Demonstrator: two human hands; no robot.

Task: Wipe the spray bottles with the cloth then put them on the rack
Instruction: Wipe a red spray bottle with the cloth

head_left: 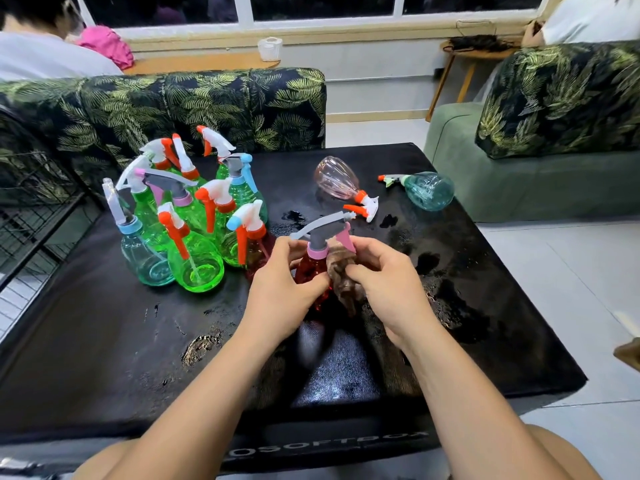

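My left hand (282,289) grips a red spray bottle (310,271) with a grey and pink trigger head, held upright over the black table (104,341). My right hand (388,282) holds a bunched brown cloth (343,275) against the bottle's right side. Several green and blue spray bottles (194,216) stand clustered at the left. On their sides at the far right lie a pink bottle (337,178) and a teal bottle (427,188). A black wire rack (31,202) stands left of the table.
Wet patches (429,265) and scuffs mark the tabletop. A leaf-patterned sofa (173,105) runs behind the table, and a green seat (536,181) stands at the right. Two people sit in the background, at the far left and far right.
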